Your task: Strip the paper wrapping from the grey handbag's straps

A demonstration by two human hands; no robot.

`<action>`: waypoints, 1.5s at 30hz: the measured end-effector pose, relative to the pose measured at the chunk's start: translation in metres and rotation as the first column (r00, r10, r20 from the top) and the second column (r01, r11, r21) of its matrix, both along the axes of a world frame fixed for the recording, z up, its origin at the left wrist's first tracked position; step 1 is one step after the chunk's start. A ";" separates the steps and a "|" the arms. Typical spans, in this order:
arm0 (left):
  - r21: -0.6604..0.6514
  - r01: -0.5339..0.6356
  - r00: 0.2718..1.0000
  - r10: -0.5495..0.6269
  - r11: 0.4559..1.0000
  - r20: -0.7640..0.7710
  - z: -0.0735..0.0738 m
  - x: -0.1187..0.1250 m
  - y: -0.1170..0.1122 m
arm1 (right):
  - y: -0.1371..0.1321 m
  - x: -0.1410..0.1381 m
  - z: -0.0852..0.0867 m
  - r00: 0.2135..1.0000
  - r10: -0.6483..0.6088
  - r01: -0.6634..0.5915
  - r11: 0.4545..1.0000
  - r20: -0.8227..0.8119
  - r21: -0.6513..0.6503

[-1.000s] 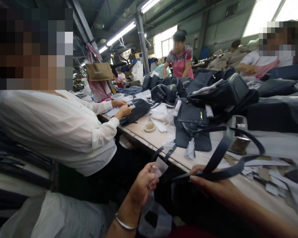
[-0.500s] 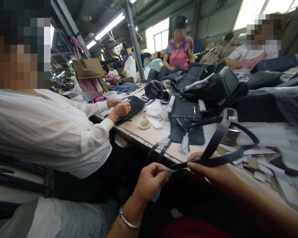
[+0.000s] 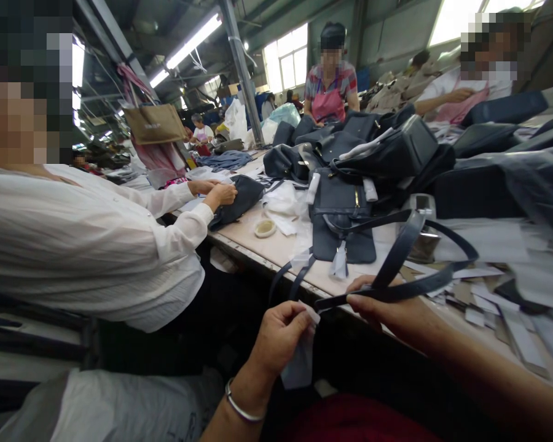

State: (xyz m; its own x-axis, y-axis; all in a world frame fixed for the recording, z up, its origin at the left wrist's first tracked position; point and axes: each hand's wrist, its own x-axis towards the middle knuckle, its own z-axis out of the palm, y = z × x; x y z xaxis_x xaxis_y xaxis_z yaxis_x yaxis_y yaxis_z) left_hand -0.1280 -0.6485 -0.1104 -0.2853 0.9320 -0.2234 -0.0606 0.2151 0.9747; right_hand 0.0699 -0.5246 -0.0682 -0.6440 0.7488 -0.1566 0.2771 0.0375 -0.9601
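My right hand [image 3: 387, 310] is closed on a dark navy bag strap [image 3: 399, 261] that loops up and over the table edge toward a metal buckle. My left hand [image 3: 281, 334], with a silver bangle on its wrist, pinches a thin clear plastic wrapper [image 3: 300, 362] right at the strap's near end. Beyond the strap a navy handbag [image 3: 343, 224] lies flat on the worktable [image 3: 276, 248], with white paper wrapped round its handles.
A person in a white shirt [image 3: 87, 239] sits close on my left, hands on a dark bag piece [image 3: 239, 196]. A small tape roll [image 3: 264, 228] and white paper lie nearby. Dark bags [image 3: 387, 153] pile up behind. Other workers stand further off. Card scraps [image 3: 488, 307] litter the right.
My left hand has brought the plastic wrapper from below up to the strap's end. The view has shifted slightly; my right hand keeps the strap.
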 end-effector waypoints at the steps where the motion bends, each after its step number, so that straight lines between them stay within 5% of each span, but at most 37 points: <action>1: -0.011 -0.015 1.000 0.015 1.000 0.005 -0.002 0.000 0.000 | 0.000 0.000 0.000 1.000 -0.002 0.002 1.000 0.002 0.004; 26: 0.117 -0.077 0.997 0.075 0.990 0.021 -0.013 0.001 -0.001 | -0.001 0.000 0.007 0.999 0.008 -0.008 1.000 0.038 0.008; 38: 0.191 -0.124 0.978 0.153 0.974 -0.141 0.000 0.005 0.000 | -0.004 -0.001 0.009 0.997 -0.019 0.020 1.000 0.073 -0.012; 45: 0.213 -0.122 0.971 0.161 0.969 -0.178 -0.006 0.004 0.000 | -0.003 -0.001 0.008 0.998 -0.003 0.003 1.000 0.059 0.000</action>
State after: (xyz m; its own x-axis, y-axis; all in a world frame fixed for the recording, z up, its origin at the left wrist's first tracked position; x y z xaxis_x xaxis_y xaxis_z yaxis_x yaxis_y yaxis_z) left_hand -0.1239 -0.6480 -0.1166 -0.4369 0.8988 0.0349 0.1167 0.0182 0.9930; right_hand 0.0691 -0.5278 -0.0602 -0.6311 0.7510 -0.1942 0.3332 0.0363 -0.9422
